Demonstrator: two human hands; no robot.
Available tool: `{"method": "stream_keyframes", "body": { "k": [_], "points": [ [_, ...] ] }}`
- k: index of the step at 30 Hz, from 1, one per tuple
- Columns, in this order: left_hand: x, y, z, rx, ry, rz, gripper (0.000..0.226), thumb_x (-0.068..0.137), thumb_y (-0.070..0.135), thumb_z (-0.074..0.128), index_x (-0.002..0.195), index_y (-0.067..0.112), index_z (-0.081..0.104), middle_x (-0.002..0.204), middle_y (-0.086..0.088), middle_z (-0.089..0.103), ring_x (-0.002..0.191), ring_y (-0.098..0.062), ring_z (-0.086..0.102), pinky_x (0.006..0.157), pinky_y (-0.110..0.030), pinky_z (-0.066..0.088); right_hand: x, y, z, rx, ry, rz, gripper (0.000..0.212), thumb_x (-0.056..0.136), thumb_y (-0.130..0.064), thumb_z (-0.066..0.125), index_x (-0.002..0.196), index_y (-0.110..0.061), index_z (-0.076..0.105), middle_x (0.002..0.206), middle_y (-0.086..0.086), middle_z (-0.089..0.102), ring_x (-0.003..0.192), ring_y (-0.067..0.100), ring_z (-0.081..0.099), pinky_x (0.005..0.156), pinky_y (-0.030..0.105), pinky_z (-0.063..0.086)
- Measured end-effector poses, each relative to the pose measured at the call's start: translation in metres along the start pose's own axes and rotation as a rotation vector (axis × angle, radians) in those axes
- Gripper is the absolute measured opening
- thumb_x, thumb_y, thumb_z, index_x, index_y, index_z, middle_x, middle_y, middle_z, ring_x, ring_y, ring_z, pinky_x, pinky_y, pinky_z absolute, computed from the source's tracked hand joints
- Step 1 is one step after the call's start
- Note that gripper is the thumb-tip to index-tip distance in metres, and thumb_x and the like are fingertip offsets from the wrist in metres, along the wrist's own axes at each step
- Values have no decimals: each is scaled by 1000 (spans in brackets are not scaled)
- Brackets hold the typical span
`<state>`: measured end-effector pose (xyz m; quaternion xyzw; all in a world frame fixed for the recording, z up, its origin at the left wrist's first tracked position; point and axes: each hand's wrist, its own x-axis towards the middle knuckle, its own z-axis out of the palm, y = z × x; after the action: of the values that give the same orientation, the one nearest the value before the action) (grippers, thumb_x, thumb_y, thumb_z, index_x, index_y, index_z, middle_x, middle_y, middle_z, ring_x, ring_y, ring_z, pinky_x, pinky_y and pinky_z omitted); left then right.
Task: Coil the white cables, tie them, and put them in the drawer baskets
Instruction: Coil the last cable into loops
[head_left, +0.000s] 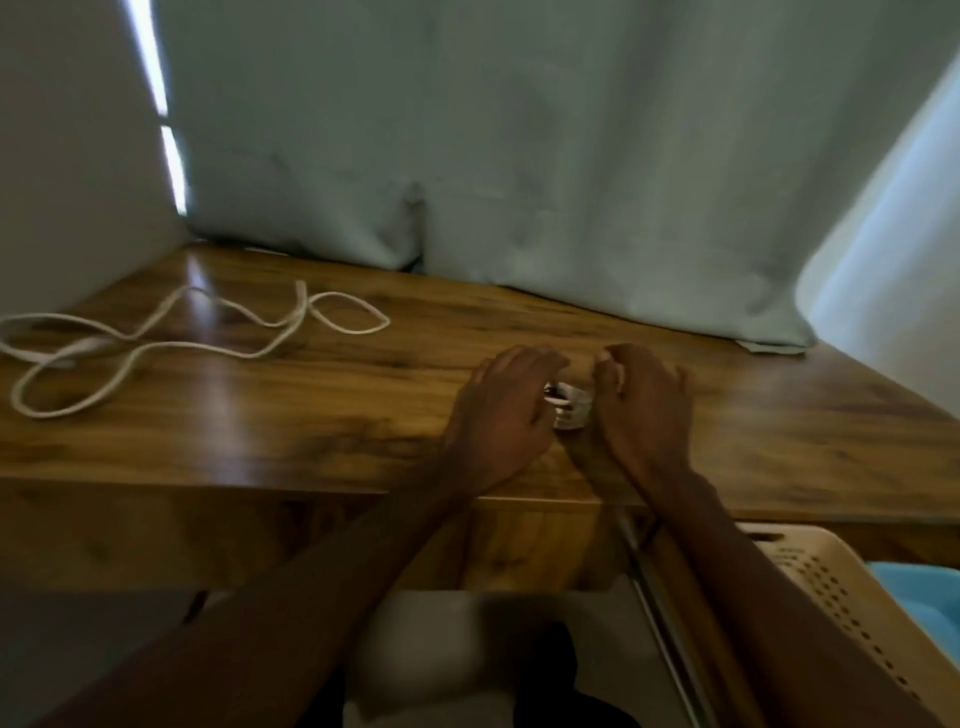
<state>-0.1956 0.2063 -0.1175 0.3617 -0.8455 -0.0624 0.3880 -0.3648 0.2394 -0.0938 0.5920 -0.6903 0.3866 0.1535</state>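
coiled white cable (569, 410) sits bunched up small near the surface's (260, 415) front edge, mostly hidden | left hand (501, 415) and right hand (641, 410) both curled round it from either side | second white cable (156, 343) sprawled loose at the far left | cream basket (831, 582) lower right | too blurry for any writing

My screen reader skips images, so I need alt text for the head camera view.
Two bare hands, left hand and right hand, close around a small white coiled cable bundle on a glossy brown wooden table. A loose white cable sprawls uncoiled at far left; a perforated beige plastic basket sits lower right.
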Motion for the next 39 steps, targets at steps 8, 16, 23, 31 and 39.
{"method": "stream_keyframes", "body": {
  "k": [8, 16, 23, 31, 39],
  "points": [
    [-53, -116, -122, 473, 318, -187, 50, 77, 18, 57, 127, 15, 61, 128, -8, 61, 115, -32, 56, 93, -49, 45, 1, -138, 83, 416, -143, -377, 42, 87, -11, 51, 126, -15, 67, 125, 6, 64, 116, 26, 60, 97, 44, 50],
    [-66, -198, -157, 660, 1, -629, 48, 91, 43, 50, 128, 14, 58, 133, -12, 58, 121, -33, 53, 98, -51, 42, 24, -236, 181, 182, -311, -818, 33, 91, -21, 65, 123, -21, 70, 137, 2, 63, 117, 29, 62, 94, 43, 51],
    [-53, -215, -151, 800, 108, -650, 42, 93, 40, 55, 128, 17, 57, 131, -9, 59, 120, -29, 55, 98, -46, 38, 43, -225, 199, 343, -223, -489, 26, 82, -17, 72, 103, -30, 80, 95, -5, 79, 88, 22, 72, 74, 38, 57],
    [-36, -219, -160, 256, 426, -676, 11, 96, 38, 60, 97, 30, 68, 79, 10, 71, 76, -14, 68, 60, -28, 40, 70, -185, 203, 195, -128, 166, 23, 93, -29, 71, 115, -31, 79, 103, 10, 79, 98, 36, 71, 83, 38, 54],
    [43, -180, -162, 118, 105, -357, 47, 102, 53, 53, 67, 24, 63, 50, 10, 60, 54, -10, 60, 59, -30, 51, 69, -202, 205, 144, -164, -129, 50, 99, -52, 34, 125, -20, 62, 120, 8, 68, 112, 42, 60, 84, 45, 50]
  ]
}}
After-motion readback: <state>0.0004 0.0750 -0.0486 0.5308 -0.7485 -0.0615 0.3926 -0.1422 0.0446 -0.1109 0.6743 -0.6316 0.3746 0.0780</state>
